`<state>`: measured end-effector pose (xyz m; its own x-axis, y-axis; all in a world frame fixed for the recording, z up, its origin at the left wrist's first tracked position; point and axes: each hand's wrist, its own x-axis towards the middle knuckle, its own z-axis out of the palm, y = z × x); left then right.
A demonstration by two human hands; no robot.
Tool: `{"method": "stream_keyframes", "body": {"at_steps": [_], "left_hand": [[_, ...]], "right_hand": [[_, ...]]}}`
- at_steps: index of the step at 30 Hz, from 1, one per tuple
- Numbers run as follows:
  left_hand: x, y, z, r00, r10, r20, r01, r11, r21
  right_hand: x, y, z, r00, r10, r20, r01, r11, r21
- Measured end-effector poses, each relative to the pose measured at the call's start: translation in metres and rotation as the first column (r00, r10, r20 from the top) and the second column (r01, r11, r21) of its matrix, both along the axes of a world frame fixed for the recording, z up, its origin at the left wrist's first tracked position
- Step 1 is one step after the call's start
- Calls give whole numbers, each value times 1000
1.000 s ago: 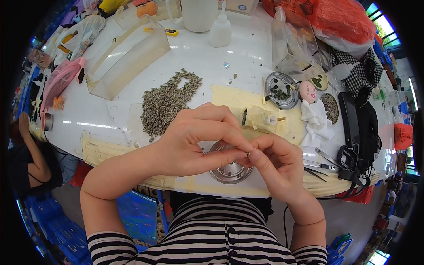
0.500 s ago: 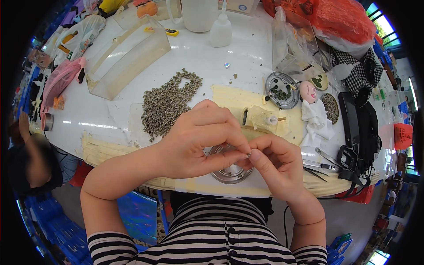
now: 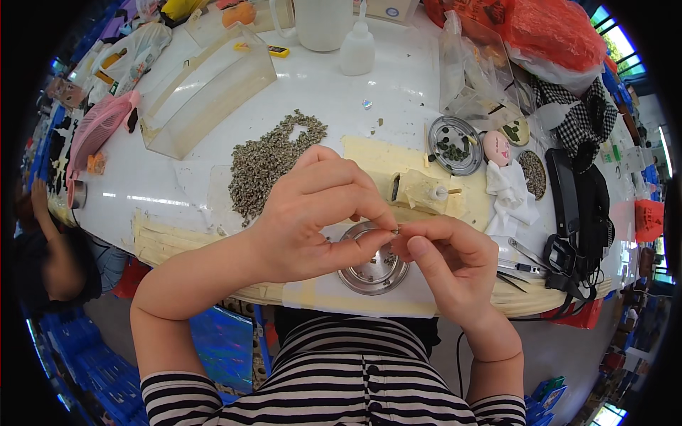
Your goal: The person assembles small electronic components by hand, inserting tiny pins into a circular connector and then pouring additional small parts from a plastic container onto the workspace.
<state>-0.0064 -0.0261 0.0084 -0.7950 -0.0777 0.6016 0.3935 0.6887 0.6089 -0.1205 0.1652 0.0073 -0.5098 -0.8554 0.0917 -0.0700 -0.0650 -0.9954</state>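
Observation:
Above a small round metal dish, the fingertips of both my hands meet. My left hand pinches a tiny metal piece between thumb and forefinger. My right hand is curled, its forefinger tip against that piece and its thumb bent lower down; what its fingers hold is hidden. Several little metal parts lie in the dish. Beyond my left hand spreads a heap of small grey metal parts. A tape-covered block with a small white nozzle stands past my right hand on a yellowish sheet.
To the right are a dish of dark green pieces, a pink egg-shaped thing, white tissue, tweezers and a black bag. A clear tray, squeeze bottle and jug stand at the back.
My right thumb has drawn back from the pinch at the fingertips. Both hands have shifted slightly up, and more of the dish shows beneath them.

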Motion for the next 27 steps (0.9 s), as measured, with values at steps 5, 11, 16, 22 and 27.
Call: {"method": "stream_keyframes", "body": {"at_steps": [5, 11, 16, 22, 27], "left_hand": [[0, 1, 0, 1000, -10, -13, 10, 1000, 14], [1, 1, 0, 1000, 23, 12, -23, 1000, 14], [0, 3, -2, 1000, 12, -9, -12, 1000, 23], [1, 4, 2, 999, -46, -7, 46, 999, -1], [1, 4, 2, 999, -37, -10, 37, 999, -10]], "right_hand": [[0, -1, 0, 998, 19, -55, -17, 999, 27], [0, -2, -2, 994, -8, -109, 3, 999, -44], [1, -1, -2, 999, 29, -28, -28, 999, 15], [-1, -1, 3, 969, 96, 228, -107, 994, 34], [-3, 1, 1, 982, 91, 163, -100, 994, 46]]}}
